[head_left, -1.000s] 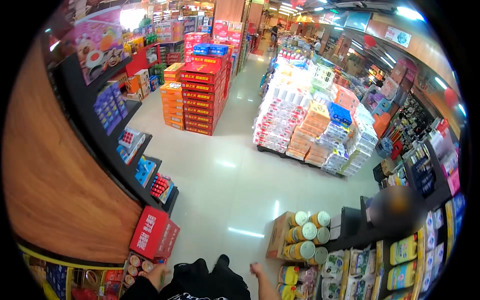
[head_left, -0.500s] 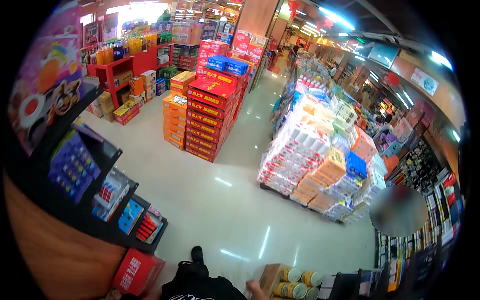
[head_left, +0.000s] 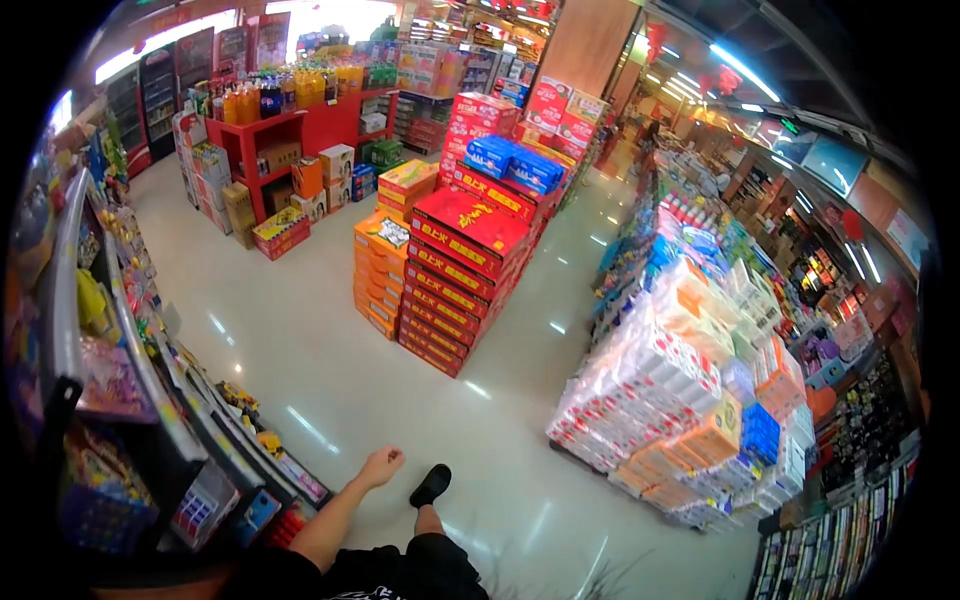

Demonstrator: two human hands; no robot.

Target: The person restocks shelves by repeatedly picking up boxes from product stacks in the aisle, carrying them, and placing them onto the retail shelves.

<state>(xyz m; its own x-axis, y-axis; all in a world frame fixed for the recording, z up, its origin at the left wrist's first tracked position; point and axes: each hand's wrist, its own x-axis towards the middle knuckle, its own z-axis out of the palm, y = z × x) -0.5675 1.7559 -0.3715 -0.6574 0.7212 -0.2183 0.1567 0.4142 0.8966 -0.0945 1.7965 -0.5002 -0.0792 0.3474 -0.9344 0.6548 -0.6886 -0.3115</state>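
My left hand (head_left: pixel 382 466) is out in front of my body above the tiled floor, on a bare forearm. Its fingers are loosely curled in, and no object shows in them. It touches nothing; nearest to it are my stepping foot in a black shoe (head_left: pixel 431 486) and the low end of the shelf rack (head_left: pixel 290 470) on the left. Out of view is my right hand.
Ahead stands a stack of red drink cartons (head_left: pixel 470 230) beside orange cartons (head_left: pixel 382 245). Wrapped paper packs (head_left: pixel 650 370) are piled on the right. Shelves of bottles (head_left: pixel 240 105) stand farther back. Shiny floor (head_left: pixel 300 330) runs between them.
I have walked forward past the left rack's end, and the view has turned left. My left hand has swung into view; my right hand has gone out of it. The carton stack looks closer.
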